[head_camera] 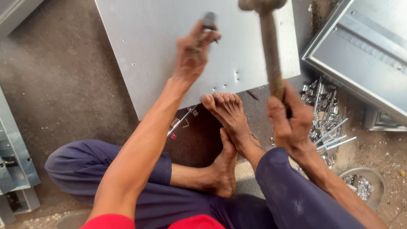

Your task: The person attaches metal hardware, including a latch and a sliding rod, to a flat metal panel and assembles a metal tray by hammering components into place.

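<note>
Dirt floor point(63, 85) | one metal sheet point(161, 46) | left hand point(193, 53) pinches one punch point(209, 21) | right hand point(288, 118) grips one hammer point(269, 46)

Dusty brown dirt floor point(63, 80) in daylight, grey metal cabinet parts point(364, 51) along its edges
</note>
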